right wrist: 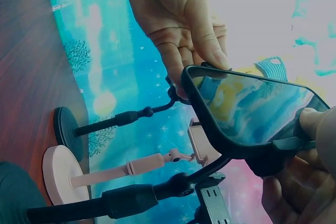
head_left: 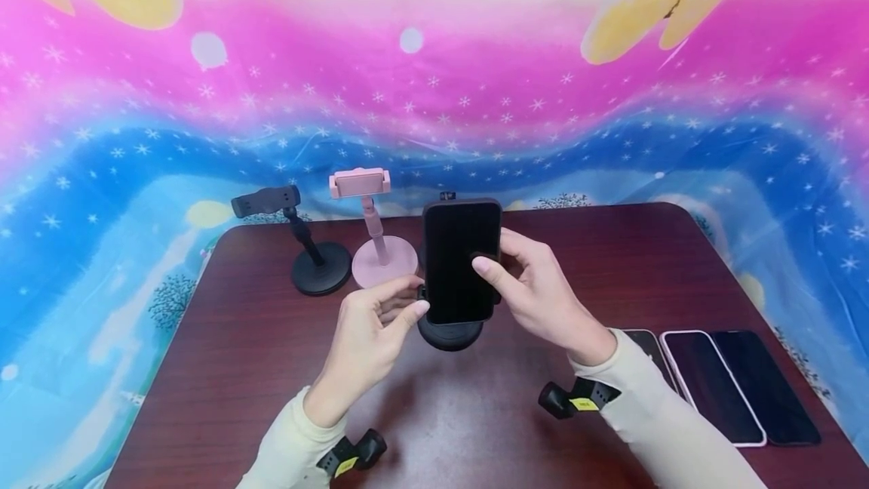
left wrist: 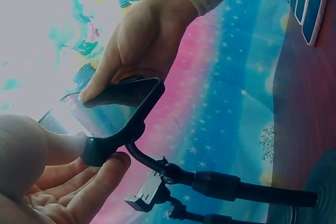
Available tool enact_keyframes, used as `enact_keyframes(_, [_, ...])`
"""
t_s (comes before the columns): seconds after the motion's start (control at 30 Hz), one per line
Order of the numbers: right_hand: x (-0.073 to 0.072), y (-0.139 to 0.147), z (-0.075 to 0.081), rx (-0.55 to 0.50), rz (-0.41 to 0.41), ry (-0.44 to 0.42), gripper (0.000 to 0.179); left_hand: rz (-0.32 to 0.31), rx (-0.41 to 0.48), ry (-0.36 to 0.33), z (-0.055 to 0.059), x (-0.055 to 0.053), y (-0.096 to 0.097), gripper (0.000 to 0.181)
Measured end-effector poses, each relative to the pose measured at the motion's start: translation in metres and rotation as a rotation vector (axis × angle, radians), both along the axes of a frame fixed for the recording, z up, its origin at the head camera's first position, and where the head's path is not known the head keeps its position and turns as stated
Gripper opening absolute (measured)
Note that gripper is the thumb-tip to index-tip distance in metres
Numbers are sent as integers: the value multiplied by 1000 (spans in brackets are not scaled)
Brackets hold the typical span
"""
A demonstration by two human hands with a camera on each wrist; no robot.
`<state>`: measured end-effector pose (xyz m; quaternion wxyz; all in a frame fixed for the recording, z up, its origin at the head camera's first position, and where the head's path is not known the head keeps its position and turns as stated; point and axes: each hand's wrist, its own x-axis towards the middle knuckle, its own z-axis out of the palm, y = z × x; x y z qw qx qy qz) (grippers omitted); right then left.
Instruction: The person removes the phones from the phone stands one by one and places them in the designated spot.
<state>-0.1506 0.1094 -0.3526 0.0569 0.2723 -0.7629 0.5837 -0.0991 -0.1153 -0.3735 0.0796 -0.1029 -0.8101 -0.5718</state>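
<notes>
A black smartphone [head_left: 458, 262] stands nearly upright in the clamp of a black phone stand [head_left: 450, 336], its dark screen facing me. My left hand [head_left: 363, 338] pinches the clamp's end [left wrist: 102, 150] at the phone's lower left edge between thumb and fingers. On the opposite side my right hand [head_left: 546, 300] grips the phone, thumb on the screen and fingers behind it. The right wrist view shows the stand's bent neck [right wrist: 210, 169] running up to the back of the clamp. Part of the right fingers is hidden by the phone.
At the back left stand another black phone stand [head_left: 321, 269] and a pink phone stand [head_left: 385, 261], both with bare clamps. A further stand's silver clamp [left wrist: 144, 192] shows behind mine. Several phones, one white-rimmed [head_left: 713, 387], lie at the table's right edge. A patterned cloth [head_left: 434, 112] hangs behind.
</notes>
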Motion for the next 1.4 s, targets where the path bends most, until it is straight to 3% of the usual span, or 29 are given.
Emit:
enact_keyframes(0.93, [-5, -5, -3, -87, -69, 120, 21, -4, -20, -59, 3, -2, -1, 28])
enact_keyframes(1.4, [-3, -5, 8, -61, -46, 31, 25, 2, 2, -27, 0, 0, 1, 27])
